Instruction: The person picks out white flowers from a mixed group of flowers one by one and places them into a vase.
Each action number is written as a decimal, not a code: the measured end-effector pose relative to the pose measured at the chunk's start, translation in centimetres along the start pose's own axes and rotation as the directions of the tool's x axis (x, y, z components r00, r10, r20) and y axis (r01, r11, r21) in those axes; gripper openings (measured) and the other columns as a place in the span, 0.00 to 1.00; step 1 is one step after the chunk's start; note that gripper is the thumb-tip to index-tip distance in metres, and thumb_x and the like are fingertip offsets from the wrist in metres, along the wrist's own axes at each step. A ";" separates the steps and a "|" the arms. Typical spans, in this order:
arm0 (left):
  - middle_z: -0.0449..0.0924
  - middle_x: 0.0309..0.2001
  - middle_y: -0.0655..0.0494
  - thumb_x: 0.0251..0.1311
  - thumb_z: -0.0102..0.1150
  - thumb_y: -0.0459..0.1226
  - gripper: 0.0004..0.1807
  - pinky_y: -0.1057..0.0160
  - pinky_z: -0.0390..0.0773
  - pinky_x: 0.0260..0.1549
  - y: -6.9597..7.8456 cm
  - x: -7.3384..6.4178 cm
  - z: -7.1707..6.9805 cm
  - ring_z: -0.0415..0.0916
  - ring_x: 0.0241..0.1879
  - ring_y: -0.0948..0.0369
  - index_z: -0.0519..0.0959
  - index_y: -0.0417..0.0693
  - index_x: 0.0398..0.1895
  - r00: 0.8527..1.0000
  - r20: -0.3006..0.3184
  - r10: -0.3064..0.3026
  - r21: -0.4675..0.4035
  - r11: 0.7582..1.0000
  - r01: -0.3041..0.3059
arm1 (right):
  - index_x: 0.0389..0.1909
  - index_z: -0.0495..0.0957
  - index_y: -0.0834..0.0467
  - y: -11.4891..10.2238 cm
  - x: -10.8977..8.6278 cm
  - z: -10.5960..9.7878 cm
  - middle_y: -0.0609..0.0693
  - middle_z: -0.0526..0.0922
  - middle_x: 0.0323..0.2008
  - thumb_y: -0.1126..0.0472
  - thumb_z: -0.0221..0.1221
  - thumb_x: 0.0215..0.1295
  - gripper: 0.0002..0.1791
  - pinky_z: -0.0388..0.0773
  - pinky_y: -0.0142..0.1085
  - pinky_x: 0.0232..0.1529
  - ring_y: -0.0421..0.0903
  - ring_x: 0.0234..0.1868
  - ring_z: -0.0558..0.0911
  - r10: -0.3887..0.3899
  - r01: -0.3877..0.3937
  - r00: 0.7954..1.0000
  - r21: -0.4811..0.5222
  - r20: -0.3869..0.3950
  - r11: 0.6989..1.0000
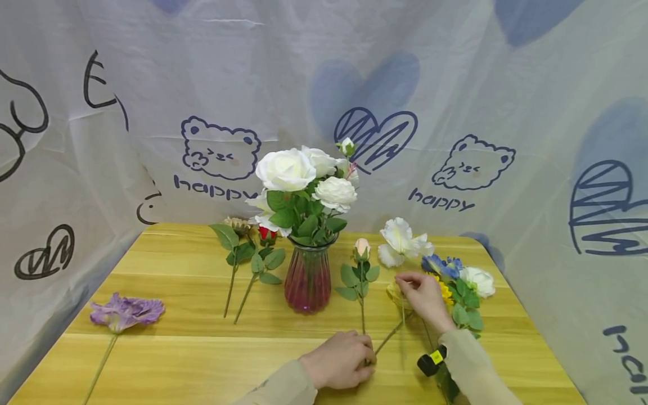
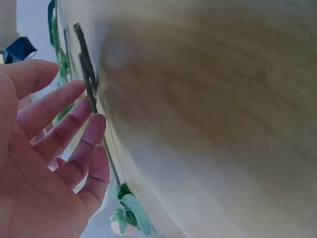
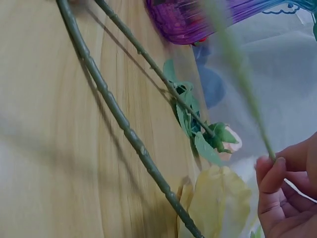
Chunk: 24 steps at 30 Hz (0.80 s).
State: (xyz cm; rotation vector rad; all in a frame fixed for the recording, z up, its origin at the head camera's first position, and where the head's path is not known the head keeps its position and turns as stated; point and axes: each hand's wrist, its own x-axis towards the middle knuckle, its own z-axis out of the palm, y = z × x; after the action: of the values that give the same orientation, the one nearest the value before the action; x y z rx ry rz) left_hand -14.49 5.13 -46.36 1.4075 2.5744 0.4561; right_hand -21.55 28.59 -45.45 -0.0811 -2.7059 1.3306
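Note:
My right hand point(image 1: 422, 295) pinches a thin green flower stem point(image 3: 242, 87) between thumb and fingertips; the stem blurs toward the wrist camera. Just beyond that hand lies a white ruffled flower point(image 1: 400, 242); whether the stem belongs to it I cannot tell. Under the hand is a pale yellow flower point(image 3: 215, 203), its stem point(image 1: 391, 336) slanting toward my left hand point(image 1: 341, 360). The left hand rests low over the table, fingers loosely bent and thumb apart, fingertips at the stem ends of the yellow flower and a pale pink rosebud point(image 1: 361, 248).
A pink-purple glass vase point(image 1: 307, 281) holds several white flowers point(image 1: 286, 170). Left of it lie a red rose point(image 1: 267, 233) and a beige flower point(image 1: 238, 226); a purple flower point(image 1: 126, 312) lies far left. Blue flowers point(image 1: 442, 265) and a white rose point(image 1: 477, 281) lie at right.

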 end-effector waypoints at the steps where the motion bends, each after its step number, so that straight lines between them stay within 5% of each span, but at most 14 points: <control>1: 0.82 0.47 0.66 0.70 0.58 0.46 0.12 0.71 0.79 0.46 -0.1 0.0 0.0 0.77 0.43 0.71 0.87 0.57 0.48 1.000 -0.007 0.003 -0.009 1.000 -0.003 | 0.48 0.84 0.68 -0.1 0.1 0.1 0.66 0.87 0.40 0.65 0.59 0.71 0.12 0.76 0.27 0.25 0.43 0.29 0.84 -0.005 0.005 1.000 0.013 -0.012 1.000; 8: 0.83 0.49 0.63 0.69 0.59 0.43 0.13 0.71 0.79 0.50 -1.1 -0.5 -0.9 0.79 0.47 0.69 0.85 0.53 0.51 0.996 -0.087 -0.024 -0.069 0.997 0.018 | 0.43 0.81 0.67 -0.7 0.1 0.8 0.69 0.85 0.41 0.69 0.60 0.69 0.06 0.80 0.24 0.31 0.44 0.31 0.86 -0.023 0.033 0.997 0.129 -0.079 0.991; 14: 0.81 0.51 0.62 0.69 0.58 0.41 0.14 0.65 0.79 0.56 -1.9 -1.3 -1.9 0.78 0.52 0.65 0.83 0.53 0.55 0.978 -0.184 -0.098 -0.103 0.991 0.080 | 0.53 0.71 0.63 -2.0 -0.2 0.9 0.68 0.85 0.45 0.66 0.60 0.71 0.13 0.84 0.29 0.38 0.42 0.35 0.87 -0.039 0.057 0.996 0.224 -0.083 0.973; 20: 0.82 0.54 0.61 0.70 0.57 0.40 0.13 0.56 0.78 0.59 -2.3 -1.9 -3.1 0.79 0.56 0.62 0.82 0.53 0.54 0.928 -0.346 -0.139 -0.117 0.988 0.104 | 0.60 0.72 0.63 -4.6 -0.9 0.7 0.65 0.87 0.41 0.67 0.60 0.71 0.19 0.82 0.23 0.41 0.29 0.31 0.82 -0.128 0.150 0.985 0.214 -0.114 0.965; 24: 0.82 0.53 0.61 0.69 0.58 0.38 0.12 0.58 0.80 0.55 -2.7 -2.2 -3.9 0.79 0.54 0.61 0.82 0.54 0.53 0.867 -0.481 -0.131 -0.110 0.990 0.089 | 0.59 0.75 0.64 -5.4 -0.8 1.0 0.69 0.86 0.40 0.67 0.59 0.71 0.17 0.82 0.22 0.42 0.27 0.31 0.82 -0.174 0.207 0.974 0.267 -0.144 0.941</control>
State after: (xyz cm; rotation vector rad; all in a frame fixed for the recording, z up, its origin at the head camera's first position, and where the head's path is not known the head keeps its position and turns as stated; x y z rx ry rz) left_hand -16.56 1.22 -43.65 1.2296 2.9541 1.0047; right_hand -20.90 24.46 -41.84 0.1235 -2.3333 1.5758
